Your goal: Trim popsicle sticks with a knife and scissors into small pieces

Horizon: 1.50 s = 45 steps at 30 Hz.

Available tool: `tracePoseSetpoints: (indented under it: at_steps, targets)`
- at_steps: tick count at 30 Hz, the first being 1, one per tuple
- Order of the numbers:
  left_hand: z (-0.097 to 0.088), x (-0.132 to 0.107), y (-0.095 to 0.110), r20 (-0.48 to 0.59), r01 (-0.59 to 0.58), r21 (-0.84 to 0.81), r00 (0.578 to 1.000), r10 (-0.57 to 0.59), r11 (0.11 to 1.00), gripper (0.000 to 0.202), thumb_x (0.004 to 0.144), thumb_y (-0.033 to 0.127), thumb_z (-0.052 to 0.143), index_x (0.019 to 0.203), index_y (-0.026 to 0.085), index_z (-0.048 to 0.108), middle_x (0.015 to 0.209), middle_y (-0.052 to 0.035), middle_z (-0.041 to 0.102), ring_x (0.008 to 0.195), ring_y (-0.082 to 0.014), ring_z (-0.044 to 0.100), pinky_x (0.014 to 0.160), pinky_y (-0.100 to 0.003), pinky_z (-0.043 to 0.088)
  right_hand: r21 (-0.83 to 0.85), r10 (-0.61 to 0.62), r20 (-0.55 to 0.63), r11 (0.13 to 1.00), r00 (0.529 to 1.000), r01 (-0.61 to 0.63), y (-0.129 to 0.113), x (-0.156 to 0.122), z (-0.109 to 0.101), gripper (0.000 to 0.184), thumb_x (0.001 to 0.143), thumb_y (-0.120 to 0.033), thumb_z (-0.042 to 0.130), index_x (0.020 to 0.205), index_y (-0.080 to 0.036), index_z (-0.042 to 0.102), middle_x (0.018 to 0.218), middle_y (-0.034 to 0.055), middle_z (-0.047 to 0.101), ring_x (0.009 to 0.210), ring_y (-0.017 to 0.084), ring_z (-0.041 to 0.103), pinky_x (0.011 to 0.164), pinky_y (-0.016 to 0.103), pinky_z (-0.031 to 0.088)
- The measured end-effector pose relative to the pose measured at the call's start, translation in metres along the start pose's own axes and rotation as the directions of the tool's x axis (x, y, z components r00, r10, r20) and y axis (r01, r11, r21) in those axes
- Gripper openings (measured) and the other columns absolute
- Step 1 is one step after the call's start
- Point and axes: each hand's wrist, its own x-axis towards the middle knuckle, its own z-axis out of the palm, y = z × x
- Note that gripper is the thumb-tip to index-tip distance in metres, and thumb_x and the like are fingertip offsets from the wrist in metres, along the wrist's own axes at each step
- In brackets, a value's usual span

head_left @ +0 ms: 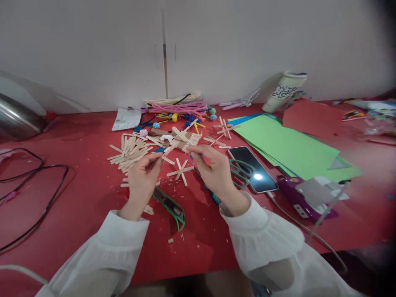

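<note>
My left hand (142,175) and my right hand (214,169) are raised over a red table (77,194), both pinched closed on a small assembly of wooden craft sticks (181,142) held between them. A star made of crossed sticks (181,170) lies on the table just below the hands. A loose pile of plain wooden sticks (130,152) sits to the left, beyond my left hand. A green utility knife (170,208) lies near my left wrist.
Green scissors (239,171) and a lit phone (253,169) lie right of my right hand. Green paper sheets (284,146), red paper (312,119), a purple device (305,198), pipe cleaners (179,108), pompoms, a white cup (283,91) and black cables (37,181) surround the area.
</note>
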Motion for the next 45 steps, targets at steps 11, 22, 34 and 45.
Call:
tracePoseSetpoints:
  at_steps: [11,22,34,45]
  targets:
    - [0.007,-0.005,0.005,0.109,0.102,-0.16,0.99,-0.085,0.982,0.013,0.067,0.026,0.065,0.076,0.016,0.067,0.07,-0.0023,0.069,0.064,-0.0138,0.063,0.064,-0.025,0.051,0.162,0.057,0.163,0.983,0.985,-0.084,0.002,-0.013,0.021,0.007,0.083,-0.017,0.05,0.087,-0.02,0.055,0.081,0.0012,0.065,0.074,0.013,0.062,0.066,0.024,0.047]
    - [0.011,-0.012,0.018,0.04,0.134,-0.059,0.99,-0.132,0.989,0.017,0.067,0.02,0.064,0.076,0.018,0.049,0.064,0.0007,0.068,0.061,-0.0131,0.065,0.058,-0.022,0.049,-0.104,0.013,0.093,0.995,0.996,-0.003,-0.003,-0.017,0.024,0.011,0.082,-0.024,0.05,0.078,-0.019,0.06,0.073,0.0028,0.068,0.062,0.013,0.061,0.057,0.022,0.044]
    - [0.008,-0.017,0.005,-0.001,-0.161,0.081,0.987,0.162,0.984,0.02,0.073,0.019,0.063,0.088,0.02,0.05,0.08,-0.0009,0.068,0.077,-0.0136,0.069,0.071,-0.024,0.053,-0.313,-0.197,0.083,0.926,0.977,0.213,0.004,-0.017,0.026,0.022,0.088,-0.024,0.047,0.07,-0.019,0.059,0.069,0.0043,0.066,0.066,0.014,0.06,0.061,0.024,0.043]
    - [0.002,-0.011,0.005,0.136,-0.37,0.246,0.928,0.346,0.896,0.035,0.082,0.017,0.051,0.117,0.018,0.046,0.078,-0.0006,0.067,0.077,-0.012,0.065,0.076,-0.026,0.051,-0.299,-0.244,0.097,0.918,0.965,0.262,0.006,-0.015,0.024,0.014,0.084,-0.014,0.049,0.078,-0.019,0.061,0.071,0.0047,0.066,0.069,0.016,0.06,0.062,0.025,0.045]
